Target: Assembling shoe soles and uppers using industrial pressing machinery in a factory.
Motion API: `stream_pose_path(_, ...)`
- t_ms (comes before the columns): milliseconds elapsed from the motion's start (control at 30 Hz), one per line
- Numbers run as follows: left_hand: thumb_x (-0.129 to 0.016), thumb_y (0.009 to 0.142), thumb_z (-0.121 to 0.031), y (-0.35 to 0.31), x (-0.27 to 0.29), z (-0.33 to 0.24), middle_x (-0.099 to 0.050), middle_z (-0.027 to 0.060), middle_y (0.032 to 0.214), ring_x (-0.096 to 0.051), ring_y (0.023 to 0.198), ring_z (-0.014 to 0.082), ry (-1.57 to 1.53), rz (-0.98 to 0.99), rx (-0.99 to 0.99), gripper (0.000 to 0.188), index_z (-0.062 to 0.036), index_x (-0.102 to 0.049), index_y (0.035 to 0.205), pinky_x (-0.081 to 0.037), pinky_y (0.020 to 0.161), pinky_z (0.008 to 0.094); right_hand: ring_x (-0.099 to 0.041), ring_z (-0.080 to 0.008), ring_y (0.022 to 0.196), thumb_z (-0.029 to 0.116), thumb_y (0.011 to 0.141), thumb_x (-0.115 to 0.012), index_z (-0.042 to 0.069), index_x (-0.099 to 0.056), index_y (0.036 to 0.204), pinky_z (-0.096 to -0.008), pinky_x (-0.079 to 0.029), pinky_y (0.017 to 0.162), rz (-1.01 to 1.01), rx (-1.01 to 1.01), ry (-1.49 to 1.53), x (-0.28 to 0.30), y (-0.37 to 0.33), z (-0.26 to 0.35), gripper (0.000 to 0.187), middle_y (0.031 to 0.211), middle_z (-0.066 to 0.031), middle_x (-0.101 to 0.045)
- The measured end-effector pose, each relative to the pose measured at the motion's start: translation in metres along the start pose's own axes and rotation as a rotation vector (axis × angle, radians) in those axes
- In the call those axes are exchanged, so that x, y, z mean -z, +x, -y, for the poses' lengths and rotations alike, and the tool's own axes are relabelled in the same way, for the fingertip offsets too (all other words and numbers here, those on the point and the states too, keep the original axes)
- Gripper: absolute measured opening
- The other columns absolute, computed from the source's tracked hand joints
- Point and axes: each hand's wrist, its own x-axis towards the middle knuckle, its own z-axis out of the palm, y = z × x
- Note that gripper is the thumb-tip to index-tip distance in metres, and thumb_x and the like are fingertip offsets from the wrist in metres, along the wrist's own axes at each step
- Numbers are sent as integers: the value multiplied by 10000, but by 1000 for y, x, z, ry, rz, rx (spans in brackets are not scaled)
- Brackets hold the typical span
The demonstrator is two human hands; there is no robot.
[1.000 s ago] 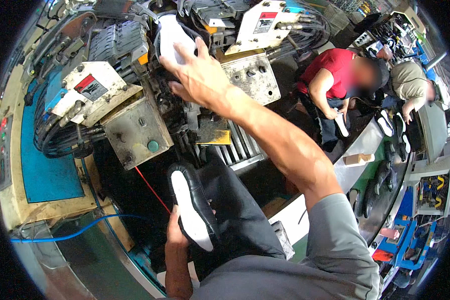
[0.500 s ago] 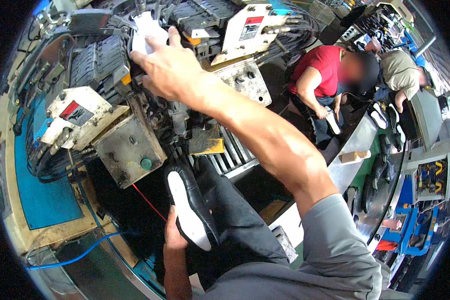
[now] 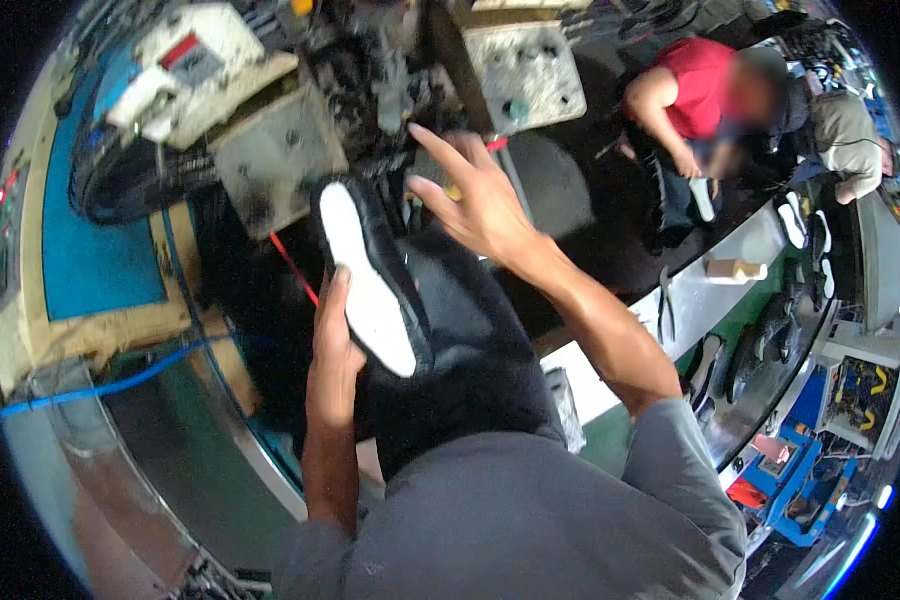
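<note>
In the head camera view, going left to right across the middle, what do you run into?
Blue panel → left hand → black shoe with a white insole, held by that hand → right hand, open and empty → person in a red shirt → pale block on the bench.

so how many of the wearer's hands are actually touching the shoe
1. The left hand grips the black shoe with its white insole facing up. The right hand is open in the air beside it, apart from the shoe.
</note>
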Motion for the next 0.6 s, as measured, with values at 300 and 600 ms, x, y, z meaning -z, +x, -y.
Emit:
stream_pose_path(300,-632,1095,-364,-55,-7,33,-551,165,1597,-553,1466,302,125,203,-275,729,-13,-357,1672,-424,1249,476,-592,-289,1417,556,1166,-463,78,-245,1752,-396,-520,1121,52,-340,953,-92,-160,36,787,1625,-221,-528)
stream_pose_path(600,-660,1057,-333,-137,97,68,-734,148,1253,-731,1136,342,-212,-229,-252,502,5,-595,1423,-583,1052,498,-780,-214,974,451,1168,-524,21,-431,1661,-323,-633,881,664,-666,814,-96,-196,61,661,1214,-195,-762)
